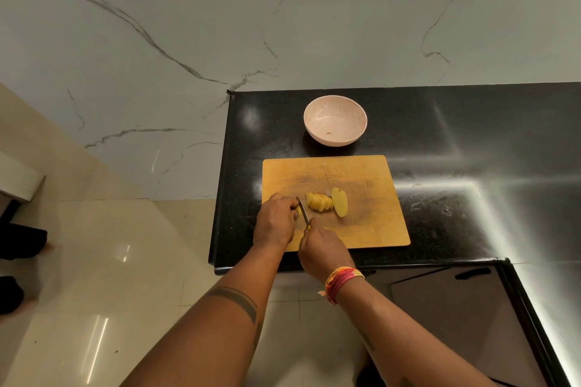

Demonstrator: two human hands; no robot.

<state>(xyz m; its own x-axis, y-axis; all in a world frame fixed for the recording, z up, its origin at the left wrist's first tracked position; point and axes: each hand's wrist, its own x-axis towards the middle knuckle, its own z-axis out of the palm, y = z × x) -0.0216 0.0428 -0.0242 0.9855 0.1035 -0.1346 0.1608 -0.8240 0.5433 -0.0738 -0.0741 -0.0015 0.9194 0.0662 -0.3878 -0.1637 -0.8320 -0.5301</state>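
Note:
A wooden cutting board [361,173] lies on the black counter. On it a row of yellow potato slices [319,201] leans together, and an uncut potato half [340,202] lies just to their right. My right hand [323,250] grips a small knife [303,211] by its yellow handle, blade down at the left end of the slices. My left hand [275,220] sits left of the blade, its curled fingertips holding the last bit of potato, which is mostly hidden.
An empty pale pink bowl [335,120] stands on the black counter [471,151] just behind the board. The counter's left edge drops to a tiled floor [110,261]. A marble wall rises behind. A cabinet door with a handle [471,273] sits below right.

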